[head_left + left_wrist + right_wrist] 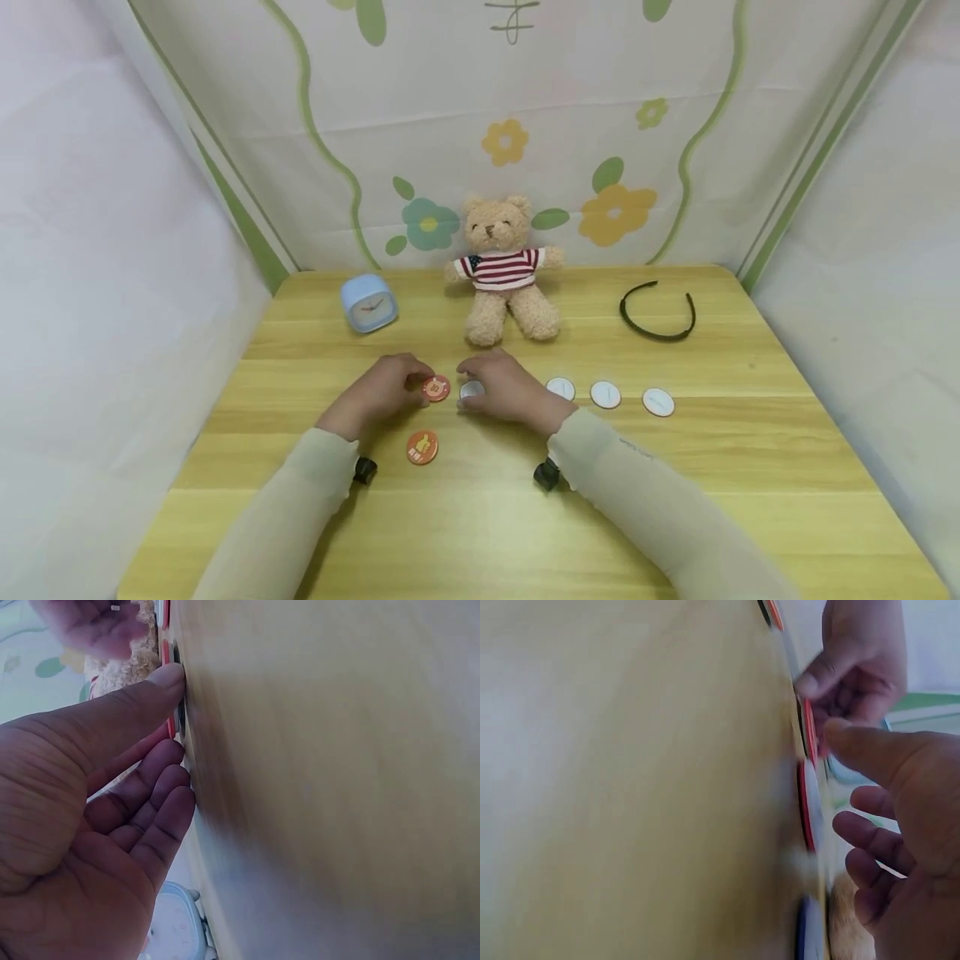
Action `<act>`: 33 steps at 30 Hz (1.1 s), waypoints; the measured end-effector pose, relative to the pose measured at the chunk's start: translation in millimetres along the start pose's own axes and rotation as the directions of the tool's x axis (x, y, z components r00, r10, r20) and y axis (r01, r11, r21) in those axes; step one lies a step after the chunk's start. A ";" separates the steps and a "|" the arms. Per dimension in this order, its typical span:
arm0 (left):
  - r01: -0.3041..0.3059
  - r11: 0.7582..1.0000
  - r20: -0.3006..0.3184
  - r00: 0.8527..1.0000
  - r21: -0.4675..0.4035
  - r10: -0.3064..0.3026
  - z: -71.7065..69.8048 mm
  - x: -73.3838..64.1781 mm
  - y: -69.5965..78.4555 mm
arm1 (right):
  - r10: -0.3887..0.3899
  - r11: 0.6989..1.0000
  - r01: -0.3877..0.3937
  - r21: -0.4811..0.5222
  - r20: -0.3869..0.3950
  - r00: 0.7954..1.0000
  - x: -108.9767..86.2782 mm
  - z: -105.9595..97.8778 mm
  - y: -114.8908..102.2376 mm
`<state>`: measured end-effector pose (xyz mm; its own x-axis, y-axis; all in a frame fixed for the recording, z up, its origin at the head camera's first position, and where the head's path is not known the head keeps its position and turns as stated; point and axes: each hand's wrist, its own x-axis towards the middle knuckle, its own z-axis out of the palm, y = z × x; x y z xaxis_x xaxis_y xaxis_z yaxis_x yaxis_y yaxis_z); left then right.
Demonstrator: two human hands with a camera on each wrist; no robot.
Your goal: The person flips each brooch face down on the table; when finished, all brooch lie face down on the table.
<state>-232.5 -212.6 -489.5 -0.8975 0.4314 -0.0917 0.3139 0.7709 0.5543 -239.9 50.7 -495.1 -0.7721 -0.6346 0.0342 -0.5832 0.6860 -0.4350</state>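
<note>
My left hand [386, 387] pinches a round orange-red badge [437, 388] by its edge, low over the table; the left wrist view has the thumb [169, 675] on its near side. Just to the right, a white disc with a red rim [812, 806] lies on the table. My right hand [504, 387] hovers over this disc, thumb and fingers loosely bent and apart, holding nothing. Closer to the front is an orange badge with a yellow thumbs-up [422, 447], face up.
Several white discs [605, 394] lie in a row to the right. A teddy bear [500, 275] in a striped shirt sits against the back cloth, between a light blue clock [369, 303] and a black headband [657, 312]. White cloth walls enclose the wooden table [480, 517].
</note>
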 end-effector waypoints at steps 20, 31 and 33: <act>0.001 1.000 -0.042 0.999 -0.031 -0.002 -1.6 -9.8 -1.6 | -0.093 0.991 0.082 -0.101 -0.108 0.990 23.7 29.7 -23.9; -0.014 1.000 -0.141 0.990 0.023 0.017 -6.8 -10.8 3.6 | -0.062 0.998 0.059 -0.020 -0.222 0.973 23.4 25.8 -25.0; 0.000 1.000 -0.141 0.990 0.003 0.000 -6.1 -10.2 3.9 | -0.080 0.997 0.079 -0.012 -0.208 0.975 24.7 26.9 -24.1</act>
<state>-224.0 -216.9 -481.4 -0.9320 0.3615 0.0258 0.3148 0.7721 0.5521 -238.1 8.9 -508.0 -0.7586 -0.5995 0.2551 -0.6454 0.6381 -0.4198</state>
